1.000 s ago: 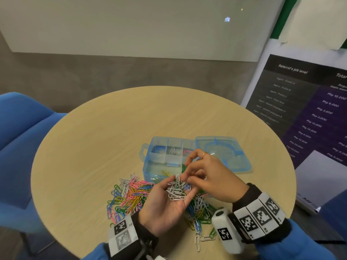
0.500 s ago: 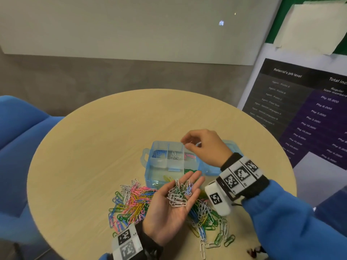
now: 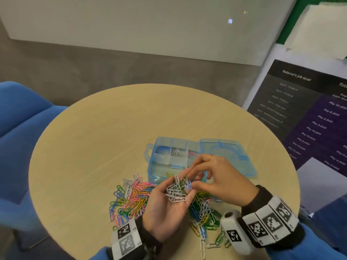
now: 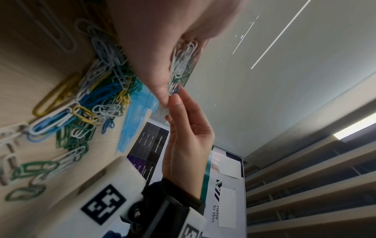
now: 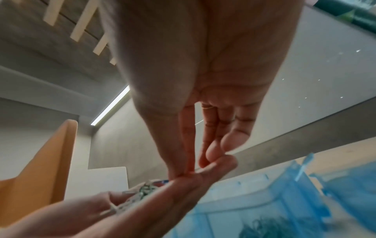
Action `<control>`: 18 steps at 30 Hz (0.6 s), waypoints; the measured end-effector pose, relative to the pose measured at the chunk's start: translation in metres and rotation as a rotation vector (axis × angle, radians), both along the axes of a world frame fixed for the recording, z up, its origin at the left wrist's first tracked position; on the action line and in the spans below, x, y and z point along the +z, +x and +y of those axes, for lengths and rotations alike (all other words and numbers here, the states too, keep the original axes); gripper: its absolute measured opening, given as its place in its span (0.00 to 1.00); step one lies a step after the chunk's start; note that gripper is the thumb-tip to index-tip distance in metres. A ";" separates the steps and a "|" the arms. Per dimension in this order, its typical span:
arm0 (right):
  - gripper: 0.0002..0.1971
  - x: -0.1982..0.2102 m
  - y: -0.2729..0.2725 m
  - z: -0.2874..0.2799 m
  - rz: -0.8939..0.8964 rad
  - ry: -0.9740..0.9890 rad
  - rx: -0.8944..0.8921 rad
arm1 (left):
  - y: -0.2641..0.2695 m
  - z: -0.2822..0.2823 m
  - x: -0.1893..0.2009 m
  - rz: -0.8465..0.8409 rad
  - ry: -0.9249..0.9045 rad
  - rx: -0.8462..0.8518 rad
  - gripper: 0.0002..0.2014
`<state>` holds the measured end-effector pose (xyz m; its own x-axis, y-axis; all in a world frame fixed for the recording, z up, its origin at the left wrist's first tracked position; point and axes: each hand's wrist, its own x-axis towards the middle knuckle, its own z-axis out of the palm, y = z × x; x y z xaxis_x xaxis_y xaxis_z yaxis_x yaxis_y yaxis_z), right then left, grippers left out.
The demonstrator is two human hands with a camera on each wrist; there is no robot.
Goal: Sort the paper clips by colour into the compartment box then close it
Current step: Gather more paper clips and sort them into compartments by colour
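Both hands meet just above the near part of the counter [image 3: 93, 147]. Palm up, the left hand [image 3: 167, 209] cups a small heap of white paper clips [image 3: 175, 192] with a few green and blue ones mixed in, its fingers loosely curved under them. Fingertips down, the right hand [image 3: 219, 179] reaches into that heap, thumb and forefinger drawn together at a blue clip [image 3: 188, 185]; whether they actually grip it cannot be told.

A round, pale wood top carries everything. On it, under and around both hands, lies one loose pile of mixed paper clips [image 3: 131, 197] in pink, yellow, green, blue and white, too many to count. Just behind the hands stands one translucent blue compartment box [image 3: 163, 164], its lid [image 3: 229, 156] folded open flat to the right. Three back compartments show blue, white and pink clips in turn; yellow ones lie at the front.

Bare wood spreads wide to the left and far side. A blue chair [image 3: 20, 132] sits left of the edge, a printed poster [image 3: 309, 119] leans on the right, and a pale wall panel [image 3: 140, 25] rises beyond.
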<state>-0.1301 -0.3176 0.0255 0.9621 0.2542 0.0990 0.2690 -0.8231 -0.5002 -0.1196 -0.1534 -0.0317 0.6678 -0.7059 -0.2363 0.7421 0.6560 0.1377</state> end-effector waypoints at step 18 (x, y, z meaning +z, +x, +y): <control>0.04 0.027 0.071 0.014 -0.111 0.174 -0.109 | 0.003 0.004 0.000 0.051 -0.030 0.004 0.24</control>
